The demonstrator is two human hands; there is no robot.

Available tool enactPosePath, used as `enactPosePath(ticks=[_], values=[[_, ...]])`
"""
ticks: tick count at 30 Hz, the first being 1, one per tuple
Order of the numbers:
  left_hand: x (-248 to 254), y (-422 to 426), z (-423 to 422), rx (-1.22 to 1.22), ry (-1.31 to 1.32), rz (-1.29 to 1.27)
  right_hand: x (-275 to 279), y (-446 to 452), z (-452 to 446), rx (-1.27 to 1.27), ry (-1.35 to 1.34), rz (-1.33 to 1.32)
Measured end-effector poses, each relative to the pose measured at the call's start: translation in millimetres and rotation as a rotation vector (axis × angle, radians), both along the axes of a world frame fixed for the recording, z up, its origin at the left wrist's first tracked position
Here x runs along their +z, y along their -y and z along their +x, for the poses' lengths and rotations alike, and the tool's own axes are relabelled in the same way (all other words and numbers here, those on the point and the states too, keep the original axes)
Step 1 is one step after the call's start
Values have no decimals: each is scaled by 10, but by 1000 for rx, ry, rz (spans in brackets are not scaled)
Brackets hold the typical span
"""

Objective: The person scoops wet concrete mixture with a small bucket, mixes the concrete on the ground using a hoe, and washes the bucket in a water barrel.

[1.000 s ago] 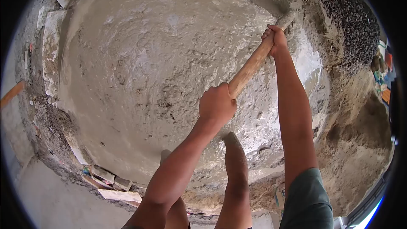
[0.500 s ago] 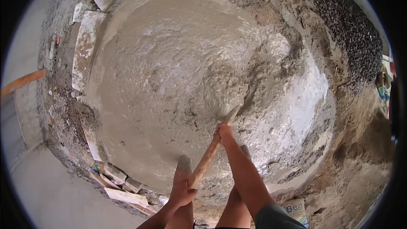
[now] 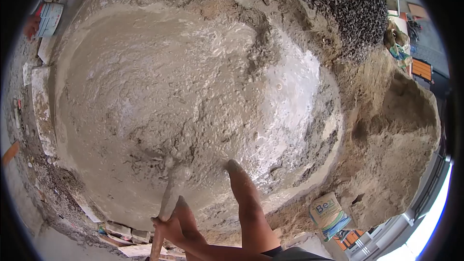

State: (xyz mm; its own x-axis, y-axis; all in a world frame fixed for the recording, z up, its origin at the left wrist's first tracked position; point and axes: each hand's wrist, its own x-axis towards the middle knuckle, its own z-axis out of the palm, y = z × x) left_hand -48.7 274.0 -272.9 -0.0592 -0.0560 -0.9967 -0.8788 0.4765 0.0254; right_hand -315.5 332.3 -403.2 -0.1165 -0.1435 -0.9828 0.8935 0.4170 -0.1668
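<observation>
The right hand [image 3: 168, 227] has its grip closed around the hoe's wooden handle [image 3: 169, 196], which enters wet concrete [image 3: 145, 77]; left unseen, cannot tell.

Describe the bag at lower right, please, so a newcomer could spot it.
Start from the wide pool of wet cement. Past its lower right edge lies a pale bag. Lettering starting "Be" and a bluish end distinguish it from brown sand.

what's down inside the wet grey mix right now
The wooden handle and both legs run down into the wet grey mix. It covers the handle's far end and the feet, so those can't be seen.
</observation>
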Motion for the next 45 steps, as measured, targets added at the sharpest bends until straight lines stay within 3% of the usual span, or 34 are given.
enactPosePath(ticks=[1, 2, 3, 4, 5, 6, 8, 9, 10, 11, 12, 13, 14, 15, 18, 20, 22, 23, 25, 28, 31, 35, 37, 39, 42, 45], values=[[-378, -128, -357, 92, -50, -40, -85, 11, -471, -32, -51, -34], [-794, -278, -764, 180, -365, -137, -246, 6, -1044, -83, -128, -59], [-1304, -494, -1195, 240, -241, -165, -477, 3, -1635, -156, -308, -133], [-1384, -440, -2374, 480, -441, -95, -728, 1, -2260, -135, -496, -66], [-2050, -737, -2645, 291, -819, -301, -740, 33, -3047, -73, -530, -22], [-2134, -750, -3559, 560, -638, -128, -893, 29, -3727, -83, -679, -80], [-2642, -997, -4778, 684, -867, -21, -1240, -73, -4950, -5, -1020, 50], [-2714, -1101, -5340, 705, -953, -10, -1339, -138, -5500, 27, -1073, 43], [-2784, -1244, -5754, 718, -940, -23, -1306, -185, -5958, 217, -1157, 170], [-2840, -1368, -6051, 754, -987, 38, -1627, -289, -6431, 309, -1261, 352], [-2853, -1502, -6234, 791, -1034, 92, -1723, -374, -6746, 372, -1133, 368], [-2792, -1684, -6302, 879, -979, 204, -1643, -396, -6804, 500, -1069, 466], [-2724, -1814, -6309, 965, -924, 311, -1699, -486, -6769, 456, -998, 479], [-2643, -1868, -6222, 1011, -926, 249, -1754, -561, -6691, 411, -935, 483], [-2184, -1521, -5874, 855, -795, 227, -1630, -788, -6323, 281, -853, 505], [-1909, -1605, -5549, 631, -825, -20, -1867, -1179, -6146, 67, -602, 345], [-1530, -1361, -5387, 622, -680, 109, -1749, -1354, -5666, -29, -495, 319], [-1565, -1452, -5097, 561, -761, 69, -1896, -1528, -5370, -132, -421, 248], [-1424, -1303, -4777, 472, -551, 47, -1929, -1573, -4789, -212, -388, 242], [-1502, -1228, -4018, 554, -628, 85, -1729, -1435, -4076, -351, -398, 176], [-1485, -1242, -3416, 429, -526, 79, -1401, -1354, -3451, -212, -395, 162], [-1975, -1403, -3687, 392, -674, -21, -800, -1116, -3818, -183, -629, 53], [-2392, -1356, -4536, 545, -754, -55, -690, -908, -4484, -278, -890, -68], [-2742, -1258, -5523, 511, -876, -189, -651, -656, -5244, -286, -1065, -140], [-3125, -1163, -6567, 699, -1000, -36, -1095, -532, -6119, -201, -1104, -157], [-3639, -1717, -6341, 670, -897, -22, -2097, -660, -6442, 126, -1102, 262]])
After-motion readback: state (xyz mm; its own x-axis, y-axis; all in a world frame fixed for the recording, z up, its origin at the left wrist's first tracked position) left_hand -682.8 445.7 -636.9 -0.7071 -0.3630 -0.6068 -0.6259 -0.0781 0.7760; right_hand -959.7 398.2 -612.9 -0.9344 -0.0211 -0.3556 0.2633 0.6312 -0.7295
